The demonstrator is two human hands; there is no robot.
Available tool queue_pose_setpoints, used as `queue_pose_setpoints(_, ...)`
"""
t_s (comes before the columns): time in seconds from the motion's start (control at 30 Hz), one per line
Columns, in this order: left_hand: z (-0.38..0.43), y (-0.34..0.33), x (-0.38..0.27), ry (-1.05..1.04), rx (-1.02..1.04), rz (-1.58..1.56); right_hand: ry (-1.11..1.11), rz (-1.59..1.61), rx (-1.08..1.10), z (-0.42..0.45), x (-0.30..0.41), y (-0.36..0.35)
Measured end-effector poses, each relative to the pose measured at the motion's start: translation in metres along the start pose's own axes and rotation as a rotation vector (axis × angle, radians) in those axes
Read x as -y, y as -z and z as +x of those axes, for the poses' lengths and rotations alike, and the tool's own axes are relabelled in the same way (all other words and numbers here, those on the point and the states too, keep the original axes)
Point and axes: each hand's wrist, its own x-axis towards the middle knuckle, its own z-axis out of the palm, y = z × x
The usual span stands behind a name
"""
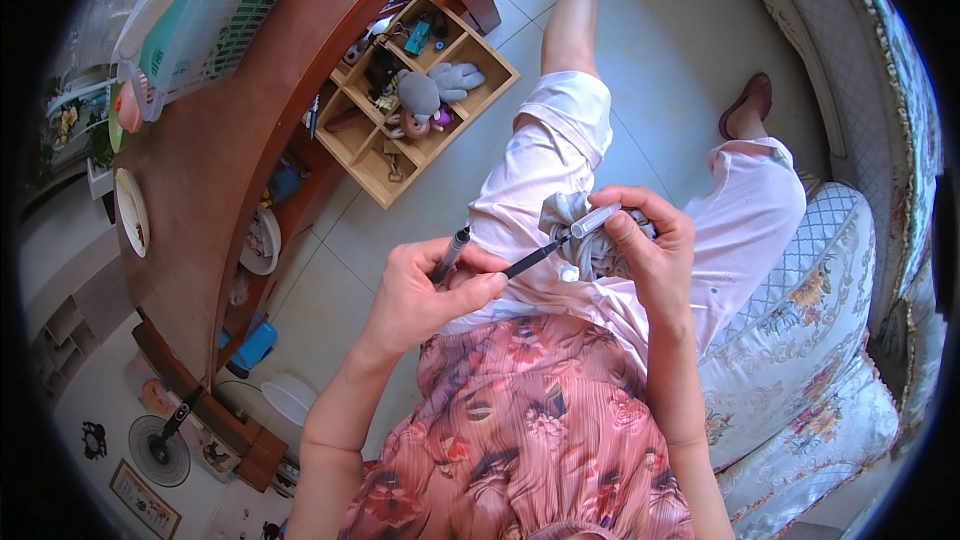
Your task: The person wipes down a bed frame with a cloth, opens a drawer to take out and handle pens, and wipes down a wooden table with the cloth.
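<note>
My left hand (442, 281) pinches a black pen (534, 259) between thumb and index finger, its tip pointing right. A second pen with a grey translucent barrel (451, 255) stands up out of the same hand, its dark end uppermost. In my right hand (651, 244), thumb and fingers hold a translucent pen cap (595, 220). The cap's near end is close to the black pen's tip; whether they touch is hard to tell. A crumpled grey cloth (606, 264) lies beneath my right hand, over the lap. A small white piece (569, 272) shows beside the cloth.
A wooden compartment drawer (450, 144) extends from the brown table (202, 165), holding a grey plush toy (421, 96) and small items. Plastic baskets (259, 30) and a plate (132, 213) stand on the table. A floral-cushioned sofa (795, 360) is on the right.
</note>
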Motion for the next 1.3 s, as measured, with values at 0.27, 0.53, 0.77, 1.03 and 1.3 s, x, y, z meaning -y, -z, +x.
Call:
queue_pose_setpoints(0.27, -0.004, 0.003, -0.006, -0.008, -0.046, 0.056, 0.113, -0.113, 0.023, 0.002, 0.003, -0.002)
queue_pose_setpoints(0.53, -0.004, 0.002, -0.011, -0.091, -0.046, 0.143, 0.416, -0.464, 0.064, 0.003, 0.012, -0.013)
queue_pose_setpoints(0.77, -0.003, -0.004, -0.007, -0.188, -0.064, 0.093, 0.38, -0.473, -0.042, -0.013, 0.011, -0.024)
queue_pose_setpoints(1.03, 0.006, -0.011, -0.008, -0.22, 0.022, 0.057, 0.419, -0.574, -0.031, -0.016, 0.011, -0.014)
queue_pose_setpoints(1.3, 0.012, 0.006, -0.019, -0.015, 0.147, -0.184, 0.099, -0.215, -0.147, -0.016, 0.0, -0.008)
